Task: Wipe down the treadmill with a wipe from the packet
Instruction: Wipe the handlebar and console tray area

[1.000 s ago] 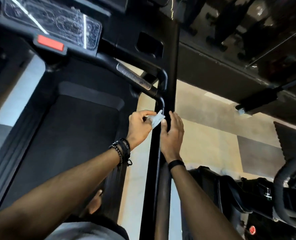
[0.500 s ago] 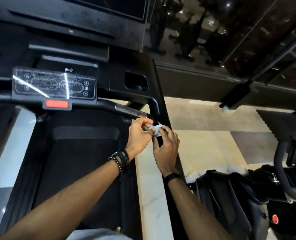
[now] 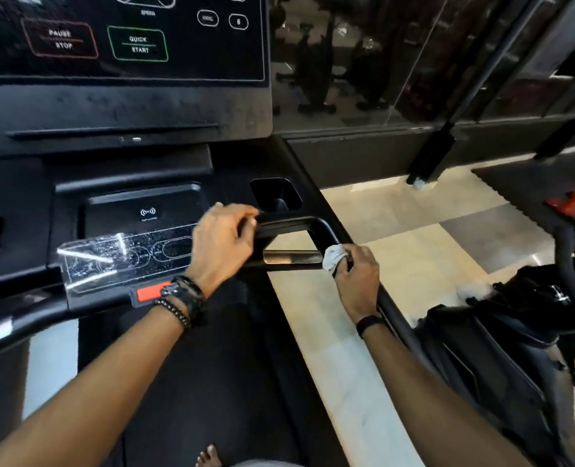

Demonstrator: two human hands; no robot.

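- Black glossy console screen [image 3: 121, 38] at upper left: a red-outlined "PAUSE STOP" box and a green-outlined "QUICK START" box are readable on it.
- Clear glossy control strip [image 3: 124, 257] below the screen, with streaks and droplets on its surface; a red rectangular stop tab [image 3: 151, 293] sits just under its lower edge.
- Black running belt [image 3: 195, 382] fills the lower centre; a bare foot [image 3: 208, 458] shows at the bottom edge.
- Left hand [image 3: 223, 242], wrist carrying dark beaded bracelets [image 3: 181, 301]: fingers curled over the inner end of the black looped handlebar [image 3: 323, 229], gripping it.
- Silver metal sensor plate [image 3: 291, 257] lies along the front bar of that loop, between the two hands.
- Crumpled white wipe [image 3: 335, 257] is bunched at the right end of the sensor plate, pressed against the bar where it meets the right side rail.
- Right hand [image 3: 358, 278], wrist carrying a black band [image 3: 368, 324]: fingers closed round the wipe and the rail together.
- Black square cup recess [image 3: 276, 193] sits just behind the loop.
- Pale tiled floor [image 3: 414, 247] lies right of the treadmill; a black bag [image 3: 501, 332] rests on it at lower right.
- The wipe packet cannot be made out.
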